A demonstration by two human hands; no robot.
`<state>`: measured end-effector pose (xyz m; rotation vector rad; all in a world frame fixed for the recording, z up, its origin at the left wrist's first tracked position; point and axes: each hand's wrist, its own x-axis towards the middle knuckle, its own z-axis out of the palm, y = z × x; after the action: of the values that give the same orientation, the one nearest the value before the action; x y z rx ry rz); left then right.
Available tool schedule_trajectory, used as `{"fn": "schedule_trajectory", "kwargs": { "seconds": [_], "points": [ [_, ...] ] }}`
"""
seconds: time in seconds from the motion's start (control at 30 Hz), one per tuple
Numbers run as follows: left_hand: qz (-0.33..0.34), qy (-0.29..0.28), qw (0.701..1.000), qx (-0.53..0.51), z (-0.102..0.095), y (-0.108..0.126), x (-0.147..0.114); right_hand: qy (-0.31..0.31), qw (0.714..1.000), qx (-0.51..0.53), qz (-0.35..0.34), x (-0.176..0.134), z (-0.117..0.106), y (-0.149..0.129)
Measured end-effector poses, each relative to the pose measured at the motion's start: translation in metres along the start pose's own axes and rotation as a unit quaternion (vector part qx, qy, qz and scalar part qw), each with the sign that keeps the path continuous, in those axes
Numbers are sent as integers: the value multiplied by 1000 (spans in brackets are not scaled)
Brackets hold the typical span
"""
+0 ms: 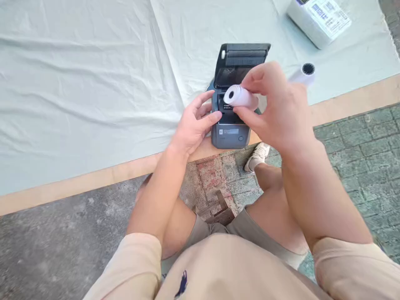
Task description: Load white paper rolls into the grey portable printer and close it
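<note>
A small dark receipt printer [231,136] stands at the table's front edge with its lid [243,62] raised and its paper bay exposed. My left hand [196,121] rests against the printer's left side, thumb on the rim of the bay and fingers along the housing. Pinched between the thumb and fingers of my right hand [276,108] is a white paper roll [240,96]. It is tilted over the bay, its hollow core facing left. Part of the bay is hidden behind the roll and my right hand.
Behind my right hand, a second white roll [301,77] with a dark core stands on the cloth-covered table [93,83]. A wrapped white package with a printed label [321,21] lies at the back right. The wooden table edge [134,168] runs in front of my legs.
</note>
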<state>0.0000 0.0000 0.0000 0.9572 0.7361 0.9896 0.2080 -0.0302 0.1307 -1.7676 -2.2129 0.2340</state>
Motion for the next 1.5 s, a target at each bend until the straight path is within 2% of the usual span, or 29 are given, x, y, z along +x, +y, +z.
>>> {"fn": "schedule_trajectory", "kwargs": {
  "seconds": [0.17,0.27,0.43,0.57,0.73,0.8,0.9,0.97,1.07,1.17,1.2,1.27,1.33,1.37,1.43,1.5],
  "points": [
    [14,-1,1000,10,2,0,0,-32,997,-57,-34,6,14,15],
    [9,8,1000,6,4,2,-1,-20,997,-13,-69,9,25,27],
    [-5,28,1000,-3,10,9,-5,53,988,45,-140,2,31,36],
    [-4,23,1000,7,13,12,-7,51,978,80,-187,-13,25,33],
    [22,2,997,69,12,11,-8,52,959,139,-240,-21,25,38],
    [25,-10,995,93,10,11,-8,107,945,193,-243,-19,28,43],
    [31,-29,992,119,8,12,-7,245,911,271,-189,-12,36,51],
    [33,-39,990,133,5,11,-5,265,903,310,-134,-4,45,56],
    [31,-52,987,147,0,6,-2,224,883,397,-112,12,59,61],
    [33,-65,985,157,-5,0,1,227,857,453,-94,22,62,61],
    [33,-70,984,160,-7,-2,1,230,860,449,-78,22,60,60],
    [34,-79,982,170,-10,-5,2,208,887,408,-54,19,53,59],
    [33,-92,979,180,-12,-5,1,145,920,358,-61,14,45,60],
    [32,-98,978,181,-12,-5,1,95,934,337,-69,11,43,62],
    [26,-104,979,171,-9,-2,0,20,946,312,-87,8,40,65],
    [15,-92,986,141,-4,4,-2,-8,952,289,-100,6,40,67]
  ]
}}
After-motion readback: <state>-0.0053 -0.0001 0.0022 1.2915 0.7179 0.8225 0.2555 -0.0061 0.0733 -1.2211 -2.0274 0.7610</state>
